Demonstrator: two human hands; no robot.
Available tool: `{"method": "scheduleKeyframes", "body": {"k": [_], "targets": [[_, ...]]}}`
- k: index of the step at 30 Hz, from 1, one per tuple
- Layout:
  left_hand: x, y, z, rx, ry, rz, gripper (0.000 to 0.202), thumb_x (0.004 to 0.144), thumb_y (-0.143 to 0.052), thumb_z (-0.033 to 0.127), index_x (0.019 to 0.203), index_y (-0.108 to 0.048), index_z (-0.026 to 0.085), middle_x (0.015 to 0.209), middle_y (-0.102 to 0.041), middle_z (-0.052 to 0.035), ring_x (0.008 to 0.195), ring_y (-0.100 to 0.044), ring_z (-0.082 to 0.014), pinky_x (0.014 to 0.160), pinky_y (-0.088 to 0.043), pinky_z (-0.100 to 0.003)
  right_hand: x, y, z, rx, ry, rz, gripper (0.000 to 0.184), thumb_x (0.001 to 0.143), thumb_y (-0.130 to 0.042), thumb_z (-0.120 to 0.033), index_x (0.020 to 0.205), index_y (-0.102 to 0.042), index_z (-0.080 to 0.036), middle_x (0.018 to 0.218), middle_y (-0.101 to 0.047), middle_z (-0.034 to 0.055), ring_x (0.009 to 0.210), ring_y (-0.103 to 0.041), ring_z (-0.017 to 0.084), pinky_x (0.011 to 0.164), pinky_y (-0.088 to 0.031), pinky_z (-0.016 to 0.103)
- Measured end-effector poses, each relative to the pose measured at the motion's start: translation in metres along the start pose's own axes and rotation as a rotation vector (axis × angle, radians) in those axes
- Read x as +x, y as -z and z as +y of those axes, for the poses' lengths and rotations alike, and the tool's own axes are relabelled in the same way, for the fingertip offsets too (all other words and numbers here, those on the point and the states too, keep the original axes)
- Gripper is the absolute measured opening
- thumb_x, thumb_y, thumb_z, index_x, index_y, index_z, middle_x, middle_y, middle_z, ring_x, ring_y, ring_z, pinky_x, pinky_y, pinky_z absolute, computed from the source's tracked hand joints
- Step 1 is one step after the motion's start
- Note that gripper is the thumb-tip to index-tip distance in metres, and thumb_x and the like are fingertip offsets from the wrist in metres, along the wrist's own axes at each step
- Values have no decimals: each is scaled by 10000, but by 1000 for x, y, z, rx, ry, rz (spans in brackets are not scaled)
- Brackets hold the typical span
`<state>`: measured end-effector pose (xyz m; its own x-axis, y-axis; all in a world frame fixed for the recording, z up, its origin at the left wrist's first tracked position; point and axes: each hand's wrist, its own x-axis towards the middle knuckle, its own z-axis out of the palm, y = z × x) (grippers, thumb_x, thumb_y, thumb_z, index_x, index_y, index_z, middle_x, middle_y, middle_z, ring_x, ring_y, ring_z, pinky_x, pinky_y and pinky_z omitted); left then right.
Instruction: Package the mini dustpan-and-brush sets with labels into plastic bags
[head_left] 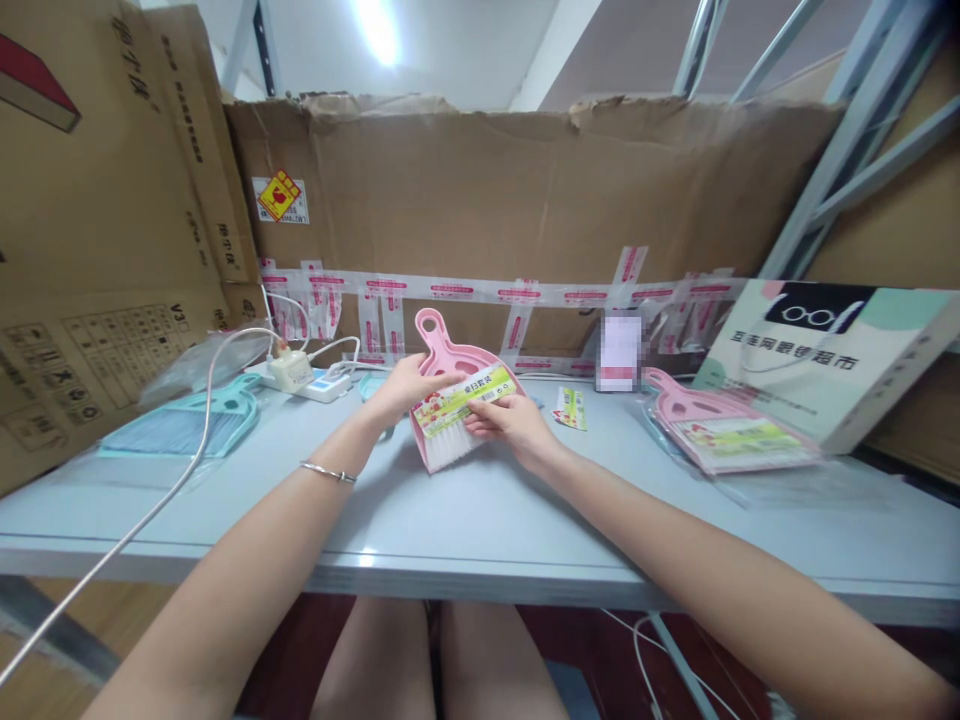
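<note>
Both my hands hold a small pink dustpan and brush set (450,365) tilted up over the grey table (465,520). A green and yellow paper label (466,397) lies across its white bristles. My left hand (405,385) grips the set's left side, its fingers curled around the edge. Fingers of my right hand (510,420) pinch the lower right end of the label. A thin bracelet sits on my left wrist.
A blue dustpan set in a clear bag (187,425) lies at the left. Another pink set in a bag (727,435) lies at the right, beside a printed box (825,350). A loose label (571,408), a power strip (307,380) and a white cable (187,470) are nearby. Cardboard walls surround the table.
</note>
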<state>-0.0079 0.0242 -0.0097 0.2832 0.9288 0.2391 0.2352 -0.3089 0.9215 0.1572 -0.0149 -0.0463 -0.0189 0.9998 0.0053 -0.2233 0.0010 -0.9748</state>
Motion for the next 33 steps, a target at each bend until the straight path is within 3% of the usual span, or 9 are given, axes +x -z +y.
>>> {"method": "scheduleKeyframes", "body": {"k": [6,8,11,13,16,19,22,27,33], "targets": [[-4,3,4,99,-1,-64,523,543,-811,319,993,-611,143,988,-684,-92,894,-633,-226,763,-487,-342,0,0,1,-115,19,0,236,621,-787,-285,609,-607,-133,557,-667,46,491,-613,114,473,-534,211],[-2,7,2,86,-13,-60,522,546,-810,331,989,-613,138,1006,-682,-102,910,-635,-236,780,-491,-359,-1,2,2,-204,119,28,313,618,-773,-377,641,-551,-157,514,-617,2,460,-571,108,444,-488,217],[1,13,3,5,-31,-42,534,545,-812,339,992,-611,128,1031,-679,-117,912,-642,-240,788,-499,-367,0,7,1,-203,426,218,432,607,-748,-460,788,-443,-213,550,-524,-79,527,-546,97,494,-451,202],[1,15,6,-53,-47,-18,545,547,-813,335,1005,-606,123,1028,-682,-123,896,-647,-236,782,-504,-364,2,9,1,-123,544,403,516,589,-758,-443,879,-383,-239,668,-518,-79,641,-556,92,594,-468,198],[0,15,9,-119,-42,30,560,535,-822,328,1004,-603,114,1020,-686,-131,884,-651,-238,781,-509,-366,5,6,3,37,374,517,594,550,-783,-422,942,-369,-256,857,-567,-30,752,-572,103,641,-482,203],[0,10,7,-143,-31,47,554,527,-829,321,991,-609,114,1035,-682,-136,888,-653,-240,791,-512,-374,2,-2,7,250,112,226,531,579,-769,-426,963,-447,-252,949,-641,9,796,-619,149,612,-512,249],[-2,5,4,-166,-42,-24,530,554,-820,316,1010,-617,139,1038,-684,-115,894,-654,-231,785,-519,-367,-3,-11,8,394,21,-33,414,618,-764,-311,969,-558,-232,973,-694,12,843,-652,165,661,-541,269],[-5,5,6,-132,-60,-88,533,568,-816,320,1033,-615,155,1057,-679,-103,931,-647,-235,807,-515,-370,-5,-14,10,483,-77,-34,328,683,-716,-187,999,-628,-196,941,-724,18,823,-676,153,689,-565,259],[-3,7,4,-84,-69,-113,522,592,-795,356,1034,-602,156,1061,-675,-102,936,-641,-237,801,-507,-364,-2,-14,14,448,-26,48,296,670,-725,-160,951,-642,-199,916,-732,16,823,-685,167,672,-576,266]]}}
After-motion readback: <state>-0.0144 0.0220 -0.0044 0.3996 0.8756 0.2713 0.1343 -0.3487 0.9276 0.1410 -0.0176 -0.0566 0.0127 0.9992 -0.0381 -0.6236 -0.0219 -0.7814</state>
